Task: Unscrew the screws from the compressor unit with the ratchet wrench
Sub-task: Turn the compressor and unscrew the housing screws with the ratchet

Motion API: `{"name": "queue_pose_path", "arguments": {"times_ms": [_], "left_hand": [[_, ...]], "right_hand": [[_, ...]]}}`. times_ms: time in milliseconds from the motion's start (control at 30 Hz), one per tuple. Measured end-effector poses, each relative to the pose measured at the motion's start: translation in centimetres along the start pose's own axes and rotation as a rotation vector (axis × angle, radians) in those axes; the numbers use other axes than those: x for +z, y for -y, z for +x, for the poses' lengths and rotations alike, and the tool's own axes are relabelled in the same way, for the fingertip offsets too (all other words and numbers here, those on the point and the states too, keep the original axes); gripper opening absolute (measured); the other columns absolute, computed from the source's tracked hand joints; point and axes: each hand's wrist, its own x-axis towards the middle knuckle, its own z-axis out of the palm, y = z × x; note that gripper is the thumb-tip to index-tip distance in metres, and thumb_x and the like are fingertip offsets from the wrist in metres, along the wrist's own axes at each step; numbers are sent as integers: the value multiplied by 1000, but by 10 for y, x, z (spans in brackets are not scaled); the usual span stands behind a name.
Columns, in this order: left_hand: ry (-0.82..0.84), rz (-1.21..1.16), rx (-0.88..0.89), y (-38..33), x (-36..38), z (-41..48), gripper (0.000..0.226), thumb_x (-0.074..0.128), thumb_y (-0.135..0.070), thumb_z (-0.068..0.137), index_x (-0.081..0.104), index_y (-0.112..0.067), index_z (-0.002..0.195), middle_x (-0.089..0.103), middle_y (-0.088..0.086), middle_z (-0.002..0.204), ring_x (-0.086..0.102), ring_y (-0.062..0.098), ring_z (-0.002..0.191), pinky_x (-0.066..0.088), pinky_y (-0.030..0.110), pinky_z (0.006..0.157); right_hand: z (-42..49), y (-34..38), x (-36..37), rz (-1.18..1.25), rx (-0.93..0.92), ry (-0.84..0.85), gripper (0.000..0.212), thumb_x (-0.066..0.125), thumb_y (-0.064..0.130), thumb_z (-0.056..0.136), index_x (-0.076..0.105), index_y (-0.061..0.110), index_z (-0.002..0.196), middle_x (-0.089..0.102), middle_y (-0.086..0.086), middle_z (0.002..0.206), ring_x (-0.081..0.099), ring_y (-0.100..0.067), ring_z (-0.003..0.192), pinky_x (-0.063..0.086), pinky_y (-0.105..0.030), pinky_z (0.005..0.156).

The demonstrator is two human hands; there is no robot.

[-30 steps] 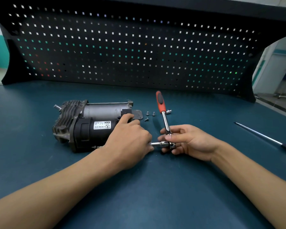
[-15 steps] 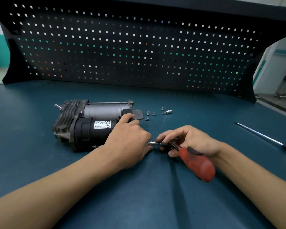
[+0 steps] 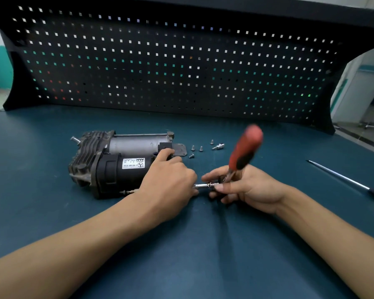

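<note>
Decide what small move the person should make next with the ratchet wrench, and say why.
Probably another swing of the ratchet wrench handle, with the bit kept seated. The right hand grips the wrench head, and its red handle is raised and blurred. The shaft runs toward the compressor unit behind the left hand, which holds the unit. Whether the screw is out cannot be seen.

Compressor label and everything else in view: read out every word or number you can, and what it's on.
"AMK": white label on the compressor unit.
"A 164 320 12 04": same label, beside a star logo.
Label's smaller print: too small to read.
No other text is legible.
</note>
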Motion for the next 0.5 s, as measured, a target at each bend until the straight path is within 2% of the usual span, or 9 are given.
{"name": "queue_pose_path", "arguments": {"times_ms": [133,400,500], "left_hand": [[-18,-3,-5,0,0,0,36,51,-57,93,68,-25,95,69,-1,90,58,19,104,7,34,105],[-38,3,0,1,0,-1,36,51,-56,92,68,-24,95,69,-2,89,58,18,102,8,34,105],[-30,-9,-2,0,0,-1,35,52,-56,92,68,-24,95,69,-2,89,58,19,104,10,35,107]], "right_hand": [[4,3,3,58,47,-47,37,73,27,74,69,12,107,75,-7,110,72,-21,75,54,-22,55],[6,4,7,45,56,-78,42,73,36,73,69,12,107,76,-8,107,67,-20,65,52,-22,49],[7,4,7,36,81,-117,43,68,41,78,69,10,106,75,-7,97,66,-21,58,51,-22,46]]}}
